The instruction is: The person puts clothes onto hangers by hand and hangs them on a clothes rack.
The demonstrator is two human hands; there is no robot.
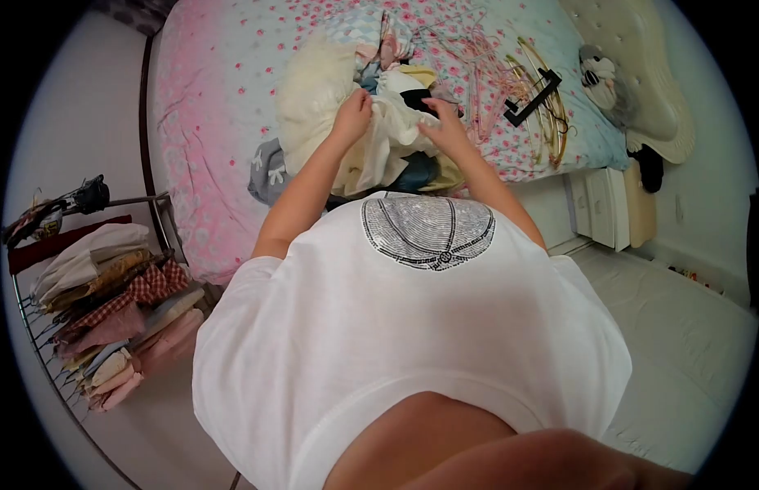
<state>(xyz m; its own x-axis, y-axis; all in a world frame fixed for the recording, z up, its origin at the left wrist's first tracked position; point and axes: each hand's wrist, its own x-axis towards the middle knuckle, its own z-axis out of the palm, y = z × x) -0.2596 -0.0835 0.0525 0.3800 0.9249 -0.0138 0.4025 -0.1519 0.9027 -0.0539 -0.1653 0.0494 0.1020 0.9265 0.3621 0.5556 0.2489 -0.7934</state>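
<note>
A cream tulle garment [316, 94] is spread over a pile of clothes on the bed. My left hand [352, 118] is closed on its upper edge, fingers bunched together. To the right, my right hand [446, 131] has thumb and fingers apart, close to the garment's smooth white part [393, 122]; the thumb seems to touch the cloth. Black cloth [416, 100] lies just beyond the right fingers. A grey piece with white bows [269, 171] sticks out at the pile's left, and dark blue cloth [418, 173] shows at its near side.
Gold hangers [551, 135] and a black hanger [533, 98] lie on the flowered bed cover [220, 106], beside a tangle of pink hangers [477, 73]. At left stands a rack of hanging clothes [118, 314]. A white bedside cabinet [601, 208] stands at right, below the padded headboard [641, 49].
</note>
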